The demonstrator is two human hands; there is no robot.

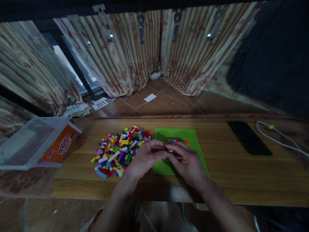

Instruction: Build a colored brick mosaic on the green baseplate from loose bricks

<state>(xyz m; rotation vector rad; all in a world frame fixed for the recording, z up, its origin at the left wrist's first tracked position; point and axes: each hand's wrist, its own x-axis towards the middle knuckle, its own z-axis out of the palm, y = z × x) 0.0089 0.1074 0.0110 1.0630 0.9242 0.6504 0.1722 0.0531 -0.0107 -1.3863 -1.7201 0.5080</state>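
Note:
A green studded baseplate (pixel 178 132) lies on the wooden table, partly covered by my hands. Over its left half, my left hand (pixel 149 156) is closed, thumb and fingertips pinched together. My right hand (pixel 187 161) meets it from the right, its fingers also closed in a pinch. A small toy brick (pixel 170 150), whitish and dark, shows at the right fingertips; what the left fingertips hold is hidden. Just beyond my right hand, several joined bricks (pixel 177 141) in purple, red and orange sit on the baseplate. Left of my left hand spreads a pile of loose, many-coloured bricks (pixel 120 151).
At the table's left end stands a clear plastic box (pixel 29 141) with an orange label. A black phone-like slab (pixel 249 138) and a white cable (pixel 277 135) lie on the right. Striped curtains (pixel 130 58) hang behind the table, and a paper (pixel 150 97) lies on the floor.

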